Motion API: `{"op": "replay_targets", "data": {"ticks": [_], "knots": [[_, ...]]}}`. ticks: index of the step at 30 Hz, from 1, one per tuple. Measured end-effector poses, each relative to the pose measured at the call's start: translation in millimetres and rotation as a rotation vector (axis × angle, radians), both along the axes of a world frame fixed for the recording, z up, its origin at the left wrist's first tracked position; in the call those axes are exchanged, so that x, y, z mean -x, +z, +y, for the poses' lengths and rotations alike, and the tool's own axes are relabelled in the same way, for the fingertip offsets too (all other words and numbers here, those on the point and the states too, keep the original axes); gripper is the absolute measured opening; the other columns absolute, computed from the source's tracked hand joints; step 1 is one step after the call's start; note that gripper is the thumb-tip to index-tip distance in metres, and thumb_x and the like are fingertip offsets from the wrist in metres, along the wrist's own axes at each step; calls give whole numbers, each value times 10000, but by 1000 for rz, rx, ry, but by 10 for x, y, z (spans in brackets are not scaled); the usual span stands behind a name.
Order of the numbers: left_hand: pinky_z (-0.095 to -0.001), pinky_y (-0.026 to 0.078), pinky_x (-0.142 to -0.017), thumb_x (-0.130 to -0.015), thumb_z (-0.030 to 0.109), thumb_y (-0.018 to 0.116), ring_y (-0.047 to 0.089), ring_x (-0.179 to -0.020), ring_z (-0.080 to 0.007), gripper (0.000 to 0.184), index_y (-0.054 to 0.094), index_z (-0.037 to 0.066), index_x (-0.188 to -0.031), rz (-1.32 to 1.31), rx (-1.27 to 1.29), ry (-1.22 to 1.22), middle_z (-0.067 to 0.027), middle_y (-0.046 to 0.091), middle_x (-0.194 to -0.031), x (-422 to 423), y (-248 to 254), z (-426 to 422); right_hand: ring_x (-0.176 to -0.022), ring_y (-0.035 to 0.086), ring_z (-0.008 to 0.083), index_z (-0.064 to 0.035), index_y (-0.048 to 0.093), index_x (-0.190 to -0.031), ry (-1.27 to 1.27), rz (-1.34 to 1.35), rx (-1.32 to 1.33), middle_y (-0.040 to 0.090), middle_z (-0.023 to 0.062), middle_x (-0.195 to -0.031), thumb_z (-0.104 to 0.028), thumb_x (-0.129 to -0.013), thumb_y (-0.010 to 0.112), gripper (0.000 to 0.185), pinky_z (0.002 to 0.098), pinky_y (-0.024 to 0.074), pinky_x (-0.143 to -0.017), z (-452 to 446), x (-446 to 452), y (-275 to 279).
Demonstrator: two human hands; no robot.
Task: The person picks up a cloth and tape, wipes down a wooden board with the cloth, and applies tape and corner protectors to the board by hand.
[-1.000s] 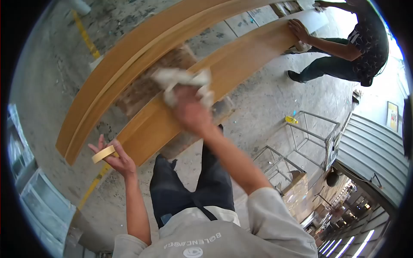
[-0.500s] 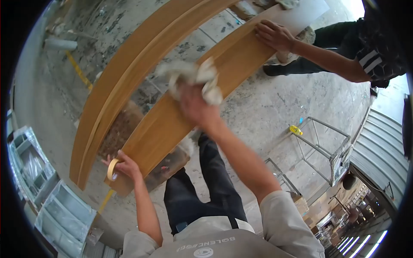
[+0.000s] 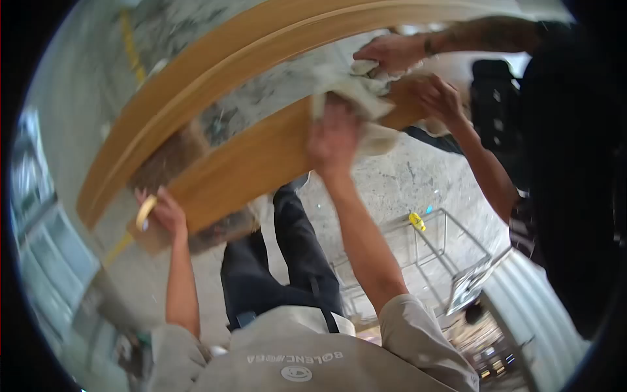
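Observation:
A curved wooden panel lies across in front of me. My right hand presses a whitish cloth on its upper surface; both are blurred. At the panel's near left end is my left hand, with a roll of yellowish tape hooked on its fingers. A longer curved wooden piece runs beyond the panel. At the panel's far end, a co-worker's one hand holds a cloth, and the other rests on the wood.
A co-worker in dark clothing fills the right side. Below the panel are a metal frame and a yellow bottle on the floor. Wrapped items stand at the left. A brown block is under the wooden pieces.
My right hand and the cloth have moved right along the panel, toward its far end. The co-worker has come closer, and a hand with a cloth now reaches over the panel.

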State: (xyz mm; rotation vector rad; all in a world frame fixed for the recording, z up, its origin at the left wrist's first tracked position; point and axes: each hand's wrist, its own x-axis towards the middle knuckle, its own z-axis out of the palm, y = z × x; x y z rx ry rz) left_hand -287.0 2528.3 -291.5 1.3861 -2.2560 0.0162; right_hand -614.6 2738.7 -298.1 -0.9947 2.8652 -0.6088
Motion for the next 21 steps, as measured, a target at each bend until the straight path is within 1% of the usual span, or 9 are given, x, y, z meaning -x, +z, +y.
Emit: {"op": "replay_targets", "data": {"ticks": [1,4,6,9,11,14,15,18,21], "knots": [[-453,365,-1017,-912,289,595,486,-1154,-402,560,413,-83,-1289,-46,14,-2,-253,511,-1249,-70,-36,-32,-1290,409,361,-55,529,-1286,-31,132,-36,493,168,-1342,-293,-861,548,487,492,308,-1073,-28,-13,98],[-454,344,-1039,-894,283,605,456,-1210,-394,533,449,-64,-1268,-40,-102,87,-257,495,-1293,47,113,44,-1351,347,330,-95,446,-1381,313,-120,-107,404,106,-1451,-338,-880,552,567,513,275,-1096,-96,-991,314],[-472,323,-1044,-902,313,596,456,-1224,-376,559,411,-24,-1309,-100,-61,146,-207,511,-1302,21,82,30,-1357,352,286,-136,417,-1408,630,-261,-33,390,66,-1467,-340,-875,561,589,505,286,-1095,-144,-1599,334],[-469,301,-1051,-907,331,581,477,-1203,-356,689,284,-18,-1421,-58,-143,188,-194,494,-1323,-48,67,60,-1356,353,253,-174,442,-1389,780,-274,-63,381,25,-1470,-315,-886,559,535,509,298,-1085,-278,-1502,371],[-459,314,-1037,-909,327,579,494,-1177,-338,731,231,-23,-1448,2,-198,192,-204,473,-1332,-121,-3,63,-1323,389,263,-161,544,-1287,861,-196,-17,458,57,-1400,-299,-886,574,425,505,323,-1058,-241,-1234,307],[-418,360,-1004,-928,280,565,496,-1149,-286,759,130,-41,-1461,359,-282,196,-217,409,-1343,-227,79,60,-1184,503,290,-131,652,-1078,952,-181,137,577,62,-1202,-102,-776,686,305,437,388,-976,-210,-731,288],[-405,365,-1000,-940,266,552,494,-1145,-270,757,99,-42,-1463,485,-286,232,-211,386,-1352,-299,167,106,-1108,531,279,-123,671,-975,916,-186,147,606,54,-1105,-113,-750,716,230,425,401,-945,-231,-664,386],[-373,366,-997,-978,213,483,492,-1124,-233,713,26,-30,-1468,821,-232,292,-166,346,-1372,-847,501,428,-967,540,270,-130,660,-905,987,-217,-5,597,38,-976,-118,-717,747,207,403,401,-859,-311,-661,514],[-398,380,-982,-946,241,552,474,-1134,-264,806,-4,12,-1482,715,-433,552,-173,308,-1410,-1777,507,979,-919,539,257,-130,655,-870,1159,-185,-45,590,28,-940,-145,-695,765,207,401,397,-814,-497,-750,485]]}}
